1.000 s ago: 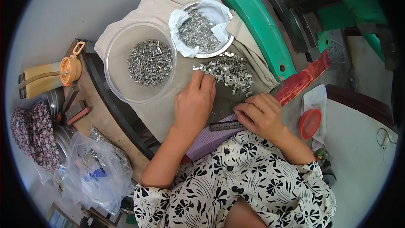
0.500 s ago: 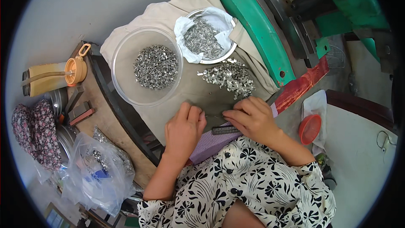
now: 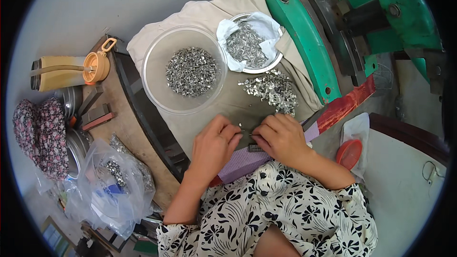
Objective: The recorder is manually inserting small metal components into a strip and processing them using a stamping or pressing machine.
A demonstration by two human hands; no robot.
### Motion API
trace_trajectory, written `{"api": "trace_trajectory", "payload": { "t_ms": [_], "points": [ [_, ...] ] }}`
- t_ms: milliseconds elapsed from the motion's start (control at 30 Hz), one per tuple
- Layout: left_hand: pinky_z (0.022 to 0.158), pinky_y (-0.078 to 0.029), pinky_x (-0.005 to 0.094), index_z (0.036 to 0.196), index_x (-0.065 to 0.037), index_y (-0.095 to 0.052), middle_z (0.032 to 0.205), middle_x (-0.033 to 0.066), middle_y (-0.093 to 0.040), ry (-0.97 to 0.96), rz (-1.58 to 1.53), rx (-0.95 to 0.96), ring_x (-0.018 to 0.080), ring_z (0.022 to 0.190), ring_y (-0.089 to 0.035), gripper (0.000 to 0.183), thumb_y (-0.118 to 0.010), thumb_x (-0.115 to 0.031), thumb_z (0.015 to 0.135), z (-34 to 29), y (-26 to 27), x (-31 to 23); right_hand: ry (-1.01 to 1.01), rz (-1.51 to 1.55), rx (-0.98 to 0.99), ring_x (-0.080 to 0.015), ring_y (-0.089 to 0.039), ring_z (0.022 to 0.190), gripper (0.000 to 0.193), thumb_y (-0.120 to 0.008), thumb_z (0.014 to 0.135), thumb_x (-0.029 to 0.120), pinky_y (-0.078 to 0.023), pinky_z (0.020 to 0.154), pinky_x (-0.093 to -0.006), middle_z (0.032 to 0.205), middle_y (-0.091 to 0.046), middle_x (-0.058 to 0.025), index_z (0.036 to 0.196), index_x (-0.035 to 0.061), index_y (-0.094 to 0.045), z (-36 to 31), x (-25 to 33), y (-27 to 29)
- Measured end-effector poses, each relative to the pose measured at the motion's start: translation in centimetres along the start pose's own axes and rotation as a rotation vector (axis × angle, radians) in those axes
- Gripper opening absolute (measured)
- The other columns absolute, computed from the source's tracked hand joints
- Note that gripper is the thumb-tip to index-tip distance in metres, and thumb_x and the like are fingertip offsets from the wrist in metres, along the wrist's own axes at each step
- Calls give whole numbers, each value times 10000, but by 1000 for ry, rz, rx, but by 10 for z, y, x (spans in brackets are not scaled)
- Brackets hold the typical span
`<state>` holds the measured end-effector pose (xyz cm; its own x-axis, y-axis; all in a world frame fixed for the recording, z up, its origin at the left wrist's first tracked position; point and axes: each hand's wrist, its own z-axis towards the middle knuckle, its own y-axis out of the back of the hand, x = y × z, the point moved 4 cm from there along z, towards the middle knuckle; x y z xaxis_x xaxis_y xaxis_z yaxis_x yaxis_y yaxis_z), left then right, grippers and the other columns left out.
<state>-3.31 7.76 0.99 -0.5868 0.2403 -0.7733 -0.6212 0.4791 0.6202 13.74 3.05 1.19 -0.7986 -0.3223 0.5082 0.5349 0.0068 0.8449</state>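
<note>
Low over the cloth, my left hand (image 3: 215, 143) is closed in a pinch, and a thin metal pin (image 3: 243, 131) sticks out from its fingertips. A short way to the right, my right hand (image 3: 282, 137) also pinches, with a tiny thin metal piece (image 3: 251, 134) just showing at the fingertips. The two hands are close but apart. Partly under the right hand lies a dark ribbed block (image 3: 255, 148) on purple checked cloth (image 3: 242, 164). Beyond the hands is a loose heap of small shiny metal pieces (image 3: 272, 91). One small bright piece (image 3: 240, 124) shows by the left fingertips.
A clear round tub (image 3: 148, 83) holds many small metal parts. Beside it, a paper-lined metal bowl (image 3: 259, 70) holds thin metal pins. A green machine (image 3: 304, 47) stands at the right. On the left are a yellow bottle (image 3: 62, 71), a plastic bag (image 3: 102, 204) and a red basket (image 3: 349, 154) far right.
The whole view has shifted, moving the tub, bowl and machine rightward in the picture. Both hands remain pinched close together; the right hand now covers more of the ribbed block.
</note>
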Motion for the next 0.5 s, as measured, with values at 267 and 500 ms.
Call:
{"api": "trace_trajectory", "payload": {
  "t_ms": [267,500],
  "points": [
    [647,-533,412,840,-67,-642,886,52,-558,-73,167,13,254,826,-633,122,-735,-69,761,2,-4,-8,-26,-91,94,-241,-573,783,177,-757,728,146,-442,673,-373,822,-538,-55,835,89,-628,2,6,0],
    [649,-522,405,832,-65,-614,863,56,-536,-105,124,-43,254,796,-623,131,-725,-74,764,13,15,-36,59,-115,216,-271,-554,810,144,-665,780,128,-451,715,-387,855,-525,-93,886,47,-610,4,4,0]
  ]
}}
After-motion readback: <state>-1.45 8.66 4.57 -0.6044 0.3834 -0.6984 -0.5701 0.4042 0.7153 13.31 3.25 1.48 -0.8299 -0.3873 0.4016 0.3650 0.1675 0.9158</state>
